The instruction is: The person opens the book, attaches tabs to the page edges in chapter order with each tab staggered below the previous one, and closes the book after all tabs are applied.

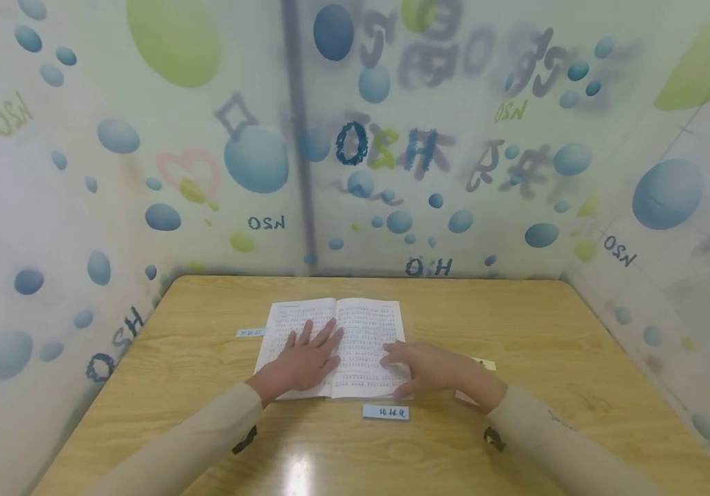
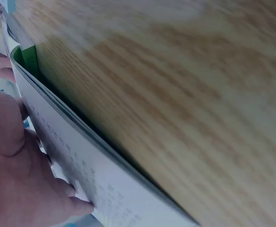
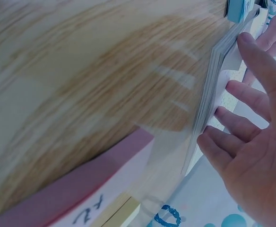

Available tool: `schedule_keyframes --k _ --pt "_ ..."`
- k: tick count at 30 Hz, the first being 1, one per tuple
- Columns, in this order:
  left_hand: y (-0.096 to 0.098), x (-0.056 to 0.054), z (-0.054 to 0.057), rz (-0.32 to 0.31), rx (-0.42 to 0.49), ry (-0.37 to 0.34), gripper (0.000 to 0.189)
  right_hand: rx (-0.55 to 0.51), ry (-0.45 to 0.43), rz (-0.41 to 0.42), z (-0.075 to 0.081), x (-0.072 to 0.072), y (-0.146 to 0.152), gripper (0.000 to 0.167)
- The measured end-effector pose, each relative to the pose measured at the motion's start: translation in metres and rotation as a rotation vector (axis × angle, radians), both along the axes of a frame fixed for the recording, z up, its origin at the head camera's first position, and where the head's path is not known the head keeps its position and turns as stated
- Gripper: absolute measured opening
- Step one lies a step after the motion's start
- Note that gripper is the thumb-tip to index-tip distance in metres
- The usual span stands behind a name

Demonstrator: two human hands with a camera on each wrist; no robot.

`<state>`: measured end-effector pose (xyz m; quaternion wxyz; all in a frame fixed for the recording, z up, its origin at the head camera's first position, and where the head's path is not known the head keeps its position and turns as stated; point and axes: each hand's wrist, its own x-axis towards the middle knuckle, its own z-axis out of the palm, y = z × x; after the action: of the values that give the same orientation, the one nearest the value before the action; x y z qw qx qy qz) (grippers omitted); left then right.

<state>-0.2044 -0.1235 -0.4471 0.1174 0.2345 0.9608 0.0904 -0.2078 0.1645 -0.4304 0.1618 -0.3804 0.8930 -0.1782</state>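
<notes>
An open book (image 1: 363, 324) with printed text lies on the wooden table. My left hand (image 1: 305, 364) rests on its left page with fingers spread and nearly straight; the left wrist view shows the palm side of that hand (image 2: 27, 184) by the lower page edge. Over the right page's outer edge lies my right hand (image 1: 432, 366), its fingers slightly bent and apart. In the right wrist view, the fingertips of the right hand (image 3: 258, 146) touch or nearly touch the page by the book's edge, with the thumb near a corner.
A blue labelled strip (image 1: 385, 412) lies in front of the book, and another blue strip (image 1: 251, 332) at its left edge. A pink pad (image 3: 105, 175) and a yellow pad (image 3: 121, 212) sit under the right forearm. Patterned walls (image 1: 355, 227) enclose the table (image 1: 491, 310).
</notes>
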Motion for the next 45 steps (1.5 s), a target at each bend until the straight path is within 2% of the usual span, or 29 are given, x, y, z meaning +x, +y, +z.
schedule_keyframes --k 5,14,20,24,28,37,45 --pt "-0.002 0.0 -0.003 0.002 0.003 -0.007 0.059 -0.004 0.026 0.019 -0.003 -0.001 0.002 0.052" --pt "0.001 0.006 -0.006 -0.025 0.026 0.031 0.06 -0.002 0.053 0.031 -0.004 -0.002 0.0 0.046" --pt "0.01 0.011 -0.004 -0.011 -0.011 0.054 0.059 0.007 0.071 0.025 -0.005 -0.001 -0.001 0.045" --pt "0.019 0.014 -0.002 -0.038 -0.052 0.056 0.061 0.01 0.084 0.022 -0.006 0.001 -0.001 0.045" --pt "0.028 0.017 -0.001 -0.072 -0.083 0.031 0.069 0.01 0.099 0.016 -0.007 0.002 -0.001 0.045" --pt "0.034 0.02 0.0 -0.072 -0.092 -0.02 0.102 0.006 0.126 0.018 -0.008 0.003 -0.002 0.044" --pt "0.034 0.02 0.002 -0.069 -0.082 -0.033 0.101 -0.013 0.107 0.015 -0.008 0.002 -0.002 0.041"
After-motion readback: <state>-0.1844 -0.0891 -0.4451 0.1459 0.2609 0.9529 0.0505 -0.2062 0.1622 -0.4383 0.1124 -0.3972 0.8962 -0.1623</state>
